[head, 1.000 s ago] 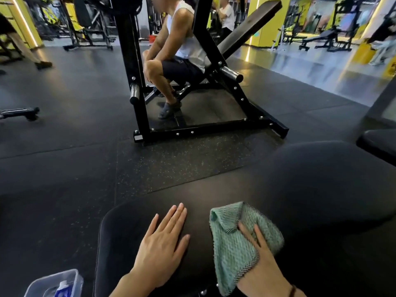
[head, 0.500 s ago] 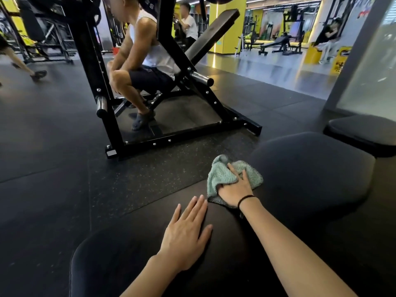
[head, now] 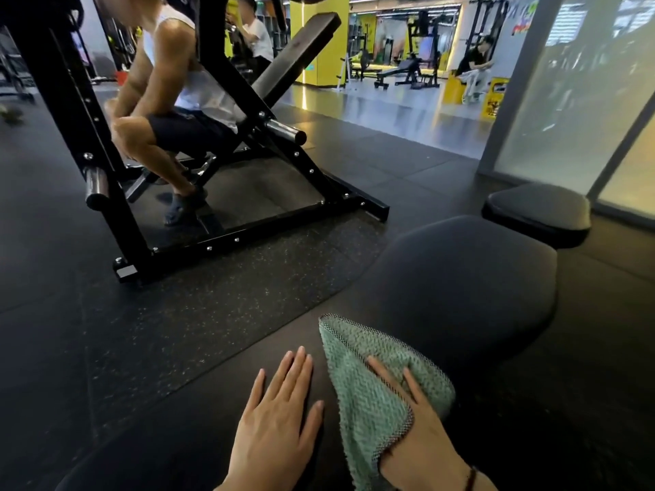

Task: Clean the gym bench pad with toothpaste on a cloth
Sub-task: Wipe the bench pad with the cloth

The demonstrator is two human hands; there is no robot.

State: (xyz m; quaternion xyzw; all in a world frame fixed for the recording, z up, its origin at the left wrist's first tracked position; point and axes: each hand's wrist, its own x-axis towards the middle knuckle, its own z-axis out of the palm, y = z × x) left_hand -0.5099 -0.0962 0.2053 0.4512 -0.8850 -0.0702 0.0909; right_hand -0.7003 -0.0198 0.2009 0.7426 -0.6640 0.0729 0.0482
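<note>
A black gym bench pad (head: 460, 285) stretches from the bottom of the view to the middle right. My left hand (head: 276, 416) lies flat on it, fingers spread, holding nothing. Just to its right, my right hand (head: 421, 430) presses a green cloth (head: 368, 388) onto the pad, fingers on top and part of the cloth draped over the hand. No toothpaste is in view.
A black steel exercise machine (head: 227, 221) stands on the rubber floor ahead, with a person (head: 177, 111) crouched inside its frame. A second black pad (head: 538, 214) sits at the right, beside a frosted glass panel (head: 581, 93). Other people and benches are far behind.
My right hand has pulled the cloth back along the pad toward me, ending beside my left hand. My left hand stays flat on the pad. The view has tilted up.
</note>
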